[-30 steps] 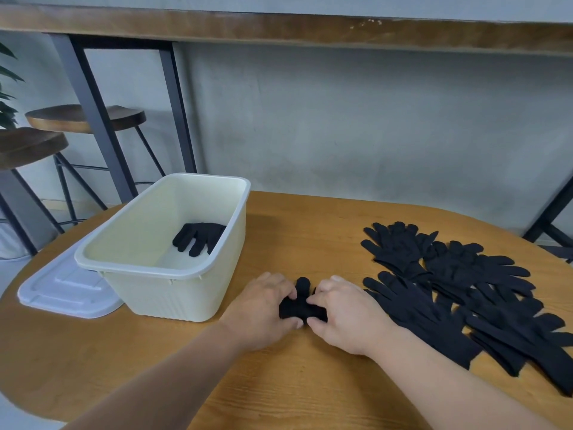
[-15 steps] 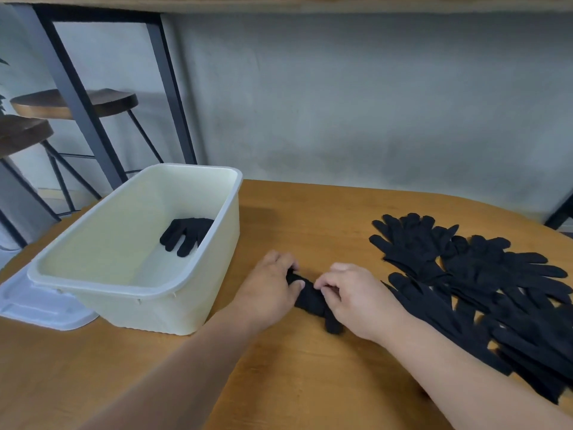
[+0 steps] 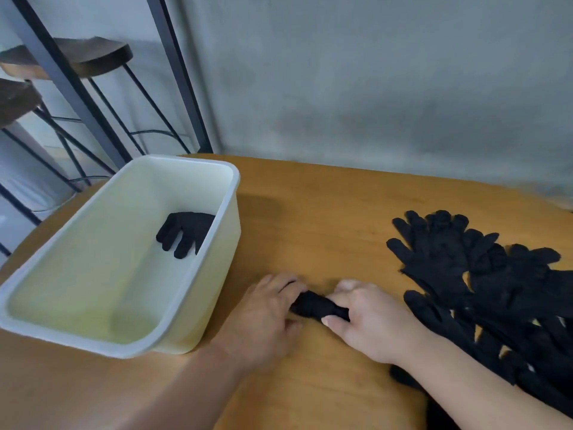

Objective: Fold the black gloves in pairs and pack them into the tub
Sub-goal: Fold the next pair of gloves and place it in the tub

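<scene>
Here, the scene is listed item by item.

Left hand (image 3: 263, 318): one, laid on the wooden table (image 3: 325, 206); its fingers are curled round the left end of the rolled gloves (image 3: 316, 307), the fingertips hidden behind the bundle.

Right hand (image 3: 369, 321): one, set against the right end of the same bundle; the roll is pinched between the thumb below and the curled fingers above.

Rolled gloves: one compact black bundle, held between the two hands on the table, just beside the near right corner of the tub (image 3: 223, 240). How many gloves are rolled in it cannot be told.

Tub: one, cream with a pale rim, stood open on the left part of the table.

Packed gloves (image 3: 186, 232): one black bundle is seen inside the tub, lying on its floor against the right wall, glove fingers pointing toward the camera.

Loose gloves (image 3: 483, 290): one overlapping heap is spread flat on the right part of the table, near the right hand; the gloves overlap too much for an exact count, though several are plainly there.

Stools (image 3: 93, 55): two dark-seated ones are seen behind the table at the left.

Wall (image 3: 372, 82): one, grey, behind the table.
</scene>
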`<act>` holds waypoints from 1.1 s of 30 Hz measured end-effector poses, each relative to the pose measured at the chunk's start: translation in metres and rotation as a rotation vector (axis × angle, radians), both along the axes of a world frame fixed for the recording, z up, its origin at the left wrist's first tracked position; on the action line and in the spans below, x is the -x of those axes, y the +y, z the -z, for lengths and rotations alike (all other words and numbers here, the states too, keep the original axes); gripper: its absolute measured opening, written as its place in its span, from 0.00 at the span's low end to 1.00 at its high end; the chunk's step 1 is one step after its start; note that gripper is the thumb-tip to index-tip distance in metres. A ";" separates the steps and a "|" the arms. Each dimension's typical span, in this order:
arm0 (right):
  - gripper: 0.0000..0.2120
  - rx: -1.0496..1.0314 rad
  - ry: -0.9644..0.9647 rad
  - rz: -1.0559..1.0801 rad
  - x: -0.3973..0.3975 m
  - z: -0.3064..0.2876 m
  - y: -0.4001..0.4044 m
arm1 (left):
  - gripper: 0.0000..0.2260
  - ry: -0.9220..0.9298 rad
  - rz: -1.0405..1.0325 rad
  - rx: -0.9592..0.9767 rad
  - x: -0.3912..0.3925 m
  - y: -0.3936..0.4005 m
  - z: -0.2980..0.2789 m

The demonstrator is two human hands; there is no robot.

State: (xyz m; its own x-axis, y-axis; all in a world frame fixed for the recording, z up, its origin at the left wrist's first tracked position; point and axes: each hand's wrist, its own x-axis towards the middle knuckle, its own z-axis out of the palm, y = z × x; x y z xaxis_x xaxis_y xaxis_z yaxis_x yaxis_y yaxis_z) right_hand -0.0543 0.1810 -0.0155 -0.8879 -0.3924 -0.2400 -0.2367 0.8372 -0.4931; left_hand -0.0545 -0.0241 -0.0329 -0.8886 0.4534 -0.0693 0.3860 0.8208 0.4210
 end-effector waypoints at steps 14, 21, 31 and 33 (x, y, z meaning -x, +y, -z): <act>0.06 -0.037 0.068 -0.019 0.035 -0.184 -0.028 | 0.11 -0.040 -0.110 -0.130 0.024 -0.023 -0.168; 0.08 -0.073 0.097 -0.145 0.078 -0.204 -0.132 | 0.06 -0.050 -0.184 0.063 0.063 -0.121 -0.204; 0.04 -0.415 -0.070 -0.288 0.130 -0.150 -0.238 | 0.08 -0.027 -0.143 0.560 0.105 -0.173 -0.151; 0.07 -0.441 -0.128 -0.268 0.135 -0.135 -0.245 | 0.08 -0.056 -0.150 0.589 0.107 -0.166 -0.142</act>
